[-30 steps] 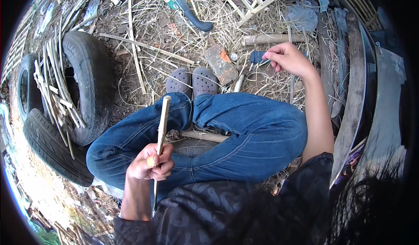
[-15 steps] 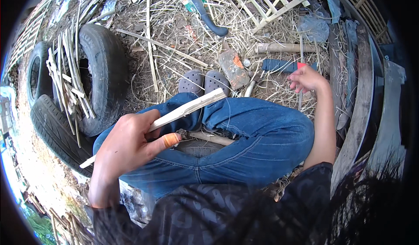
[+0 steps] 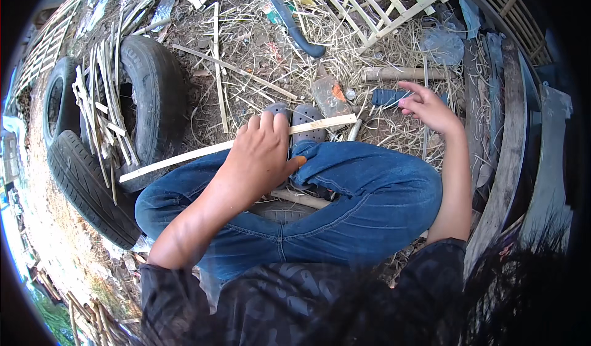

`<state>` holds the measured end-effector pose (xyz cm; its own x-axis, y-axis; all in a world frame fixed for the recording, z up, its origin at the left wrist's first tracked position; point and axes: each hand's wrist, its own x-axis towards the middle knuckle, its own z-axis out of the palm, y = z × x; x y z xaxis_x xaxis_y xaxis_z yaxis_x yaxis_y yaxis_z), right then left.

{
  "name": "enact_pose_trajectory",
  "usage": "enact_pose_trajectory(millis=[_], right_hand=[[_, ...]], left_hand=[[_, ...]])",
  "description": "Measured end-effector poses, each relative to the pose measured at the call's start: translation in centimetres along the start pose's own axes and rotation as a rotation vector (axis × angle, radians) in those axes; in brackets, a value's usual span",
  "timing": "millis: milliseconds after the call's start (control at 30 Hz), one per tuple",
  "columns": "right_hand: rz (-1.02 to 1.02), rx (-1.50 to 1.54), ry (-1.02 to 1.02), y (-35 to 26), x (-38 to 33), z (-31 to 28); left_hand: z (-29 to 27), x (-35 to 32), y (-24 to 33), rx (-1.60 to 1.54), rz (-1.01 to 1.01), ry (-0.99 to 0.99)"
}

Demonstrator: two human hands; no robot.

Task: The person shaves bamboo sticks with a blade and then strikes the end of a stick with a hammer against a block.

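Observation:
A pale, split bamboo strip (image 3: 184,153) slants across my lap, its right end raised over the shoes. My left hand (image 3: 255,155) is closed around it, knuckles up; the thumb has an orange-brown wrap. To the right of my knees, my right hand (image 3: 432,110) hovers with its index finger stretched out and the others loosely curled. I see nothing held in it. Close by its fingertips lies a dark blue wrapped bundle (image 3: 385,97) on the ground. A thin pale strip (image 3: 425,78) runs behind that hand.
Bamboo pieces (image 3: 98,109) lie on old tyres (image 3: 157,93) at left. A dark-handled machete (image 3: 289,23), a flat stained block (image 3: 330,96) and a round stick (image 3: 406,74) rest among shavings ahead. A woven bamboo lattice (image 3: 394,7) stands far right. Grey clogs (image 3: 308,115) are before me.
My left hand has moved right and turned knuckles-up, carrying the bamboo strip rightward. My right hand's index finger has extended, and the red thing by its fingers no longer shows.

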<state>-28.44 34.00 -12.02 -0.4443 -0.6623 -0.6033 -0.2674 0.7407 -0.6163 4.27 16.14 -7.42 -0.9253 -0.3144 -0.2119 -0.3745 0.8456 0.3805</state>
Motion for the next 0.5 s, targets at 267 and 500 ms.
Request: enact_pose_trajectory(millis=[267,500], right_hand=[[-0.025,-0.091,-0.095,-2.6,1.4,1.5],[-0.08,-0.215,-0.146,-6.1,1.9,3.6]], left_hand=[[9.8,7.4,-1.0,0.026,-0.085,0.089],[17.0,11.5,-3.9,0.091,-0.156,0.08]])
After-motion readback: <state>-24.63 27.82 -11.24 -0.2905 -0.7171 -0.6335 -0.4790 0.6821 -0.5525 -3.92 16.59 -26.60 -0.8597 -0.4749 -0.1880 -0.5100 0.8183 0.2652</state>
